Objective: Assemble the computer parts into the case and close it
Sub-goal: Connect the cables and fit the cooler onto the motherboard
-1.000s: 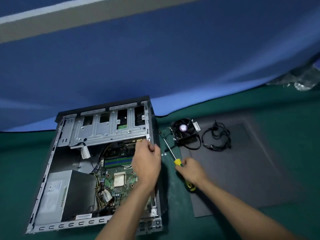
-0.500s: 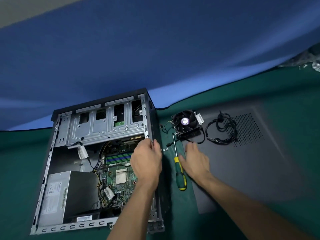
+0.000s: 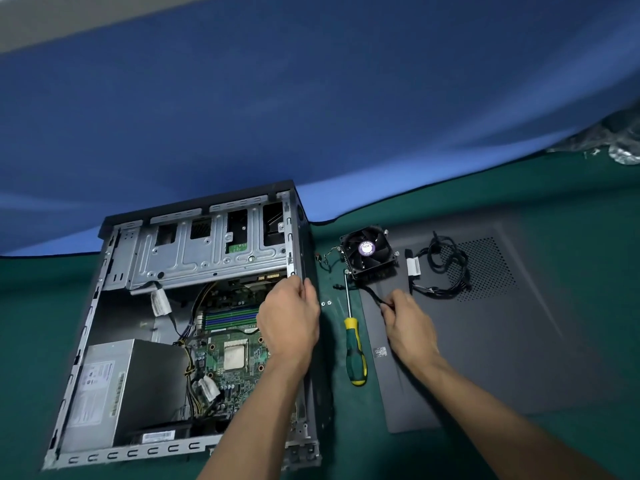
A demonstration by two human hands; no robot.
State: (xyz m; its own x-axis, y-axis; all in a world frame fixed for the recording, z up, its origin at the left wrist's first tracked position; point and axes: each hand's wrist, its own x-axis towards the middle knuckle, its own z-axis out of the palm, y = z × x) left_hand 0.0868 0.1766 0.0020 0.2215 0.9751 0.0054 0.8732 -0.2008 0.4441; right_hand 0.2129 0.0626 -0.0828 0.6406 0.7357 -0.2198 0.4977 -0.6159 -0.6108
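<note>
On the green worktop [image 3: 519, 188] the open case [image 3: 114, 306] lay on its side, long axis running from the near edge toward the blue backdrop [image 3: 311, 116], drive cage [image 3: 207, 251] at the far end. Inside sat the motherboard [image 3: 239, 355] and, nearer left, the power supply [image 3: 124, 393]. The left hand [image 3: 289, 323] gripped the case's right wall, fingers curled over the rim. The right hand [image 3: 408, 323] pinched the black cable [image 3: 372, 294] of the cooler fan [image 3: 369, 251], which rested fan-side up on the side panel [image 3: 519, 334]. A screwdriver [image 3: 353, 344] lay between case and panel, tip pointing away. A coiled cable bundle [image 3: 443, 268] lay right of the fan.
</note>
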